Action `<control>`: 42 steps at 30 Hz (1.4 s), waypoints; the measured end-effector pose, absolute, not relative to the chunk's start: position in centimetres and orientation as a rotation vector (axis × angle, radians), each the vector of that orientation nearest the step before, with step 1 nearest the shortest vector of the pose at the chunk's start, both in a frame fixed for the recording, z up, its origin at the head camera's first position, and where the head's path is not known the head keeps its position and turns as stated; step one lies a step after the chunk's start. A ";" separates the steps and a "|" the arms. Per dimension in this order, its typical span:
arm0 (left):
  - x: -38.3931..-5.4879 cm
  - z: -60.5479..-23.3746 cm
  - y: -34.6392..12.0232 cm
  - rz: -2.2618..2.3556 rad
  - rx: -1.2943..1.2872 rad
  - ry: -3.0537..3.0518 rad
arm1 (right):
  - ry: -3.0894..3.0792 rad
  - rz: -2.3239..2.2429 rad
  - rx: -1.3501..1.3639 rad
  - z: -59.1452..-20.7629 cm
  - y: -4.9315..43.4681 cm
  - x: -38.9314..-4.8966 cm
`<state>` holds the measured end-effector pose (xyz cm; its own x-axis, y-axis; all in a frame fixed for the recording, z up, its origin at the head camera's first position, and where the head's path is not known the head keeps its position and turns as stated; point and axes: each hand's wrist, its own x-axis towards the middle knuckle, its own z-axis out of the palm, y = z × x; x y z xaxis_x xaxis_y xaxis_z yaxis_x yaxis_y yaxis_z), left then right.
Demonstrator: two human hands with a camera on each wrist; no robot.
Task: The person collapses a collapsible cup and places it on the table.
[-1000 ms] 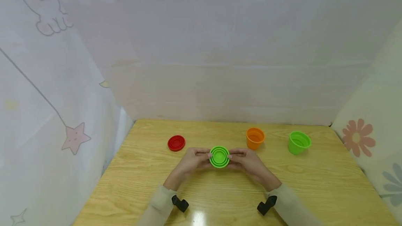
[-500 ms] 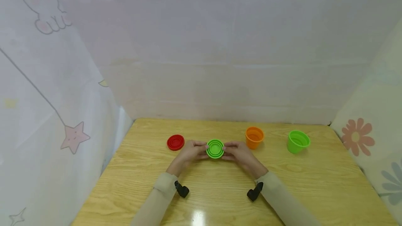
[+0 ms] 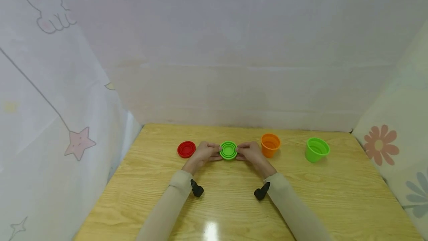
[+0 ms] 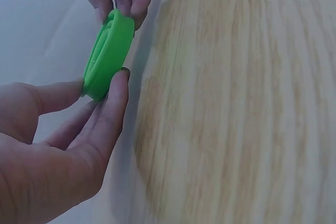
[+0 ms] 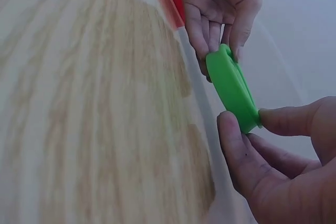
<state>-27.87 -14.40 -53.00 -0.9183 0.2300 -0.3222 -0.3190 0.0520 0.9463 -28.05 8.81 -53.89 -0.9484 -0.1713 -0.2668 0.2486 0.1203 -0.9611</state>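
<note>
A flattened green collapsible cup (image 3: pixel 228 150) with concentric rings is held between both hands in the head view. My left hand (image 3: pixel 203 153) pinches its left edge, thumb on the rim and fingers beneath. On the opposite edge my right hand (image 3: pixel 251 154) pinches it the same way. In the left wrist view the cup (image 4: pixel 111 53) appears edge-on, slightly above the wood. The right wrist view shows the cup (image 5: pixel 231 87) from its other side, with both thumbs at the rim.
A flattened red collapsible cup (image 3: pixel 186 149) lies just left of my left hand. Beyond my right hand stand an expanded orange cup (image 3: pixel 270 145) and, farther right, an expanded green cup (image 3: pixel 316 150). Fabric (image 3: pixel 247 51) hangs behind the wooden table (image 3: pixel 220 203).
Both hands have moved forward, away from me, and slightly left, carrying the flattened green cup toward the table's far side. The red, orange and other green cups have stayed put.
</note>
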 end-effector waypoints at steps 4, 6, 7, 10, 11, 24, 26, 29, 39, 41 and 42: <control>-28.0 -53.1 -14.0 1.896 -0.087 1.976 | 2.125 -1.877 0.087 -54.1 9.0 -28.2; -28.1 -53.1 -13.9 1.876 -0.090 1.997 | 2.139 -1.869 0.110 -54.3 9.1 -28.4; -28.1 -53.1 -13.8 1.864 -0.091 2.011 | 2.149 -1.863 0.114 -54.4 9.2 -28.5; -28.2 -52.8 -13.6 1.820 -0.087 2.064 | 2.193 -1.841 0.123 -54.5 9.2 -28.7; -28.2 -52.7 -13.6 1.805 -0.084 2.082 | 2.208 -1.833 0.126 -54.4 9.2 -28.7; -27.9 -52.2 -13.8 1.586 -0.013 2.340 | 2.395 -1.684 0.122 -53.6 8.5 -28.2; -27.9 -52.3 -13.7 1.577 0.006 2.361 | 2.403 -1.669 0.121 -53.6 8.4 -28.2; -27.8 -52.5 -13.6 1.569 0.022 2.387 | 2.402 -1.642 0.121 -53.6 8.3 -28.2; -27.2 -51.5 -13.2 1.410 -0.013 2.675 | 2.473 -1.517 0.005 -52.5 8.7 -27.0; -27.0 -50.9 -12.9 1.368 -0.002 2.761 | 2.491 -1.516 -0.052 -51.9 9.0 -26.5; -26.9 -50.5 -12.7 1.362 0.015 2.786 | 2.486 -1.528 -0.066 -51.6 9.2 -26.2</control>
<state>-26.87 -12.71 -50.53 -0.9991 0.0262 -0.0322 -0.0093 0.6145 0.7888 -26.18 9.22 -51.56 -0.9743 -0.1538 -0.1644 0.0773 0.4574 -0.8859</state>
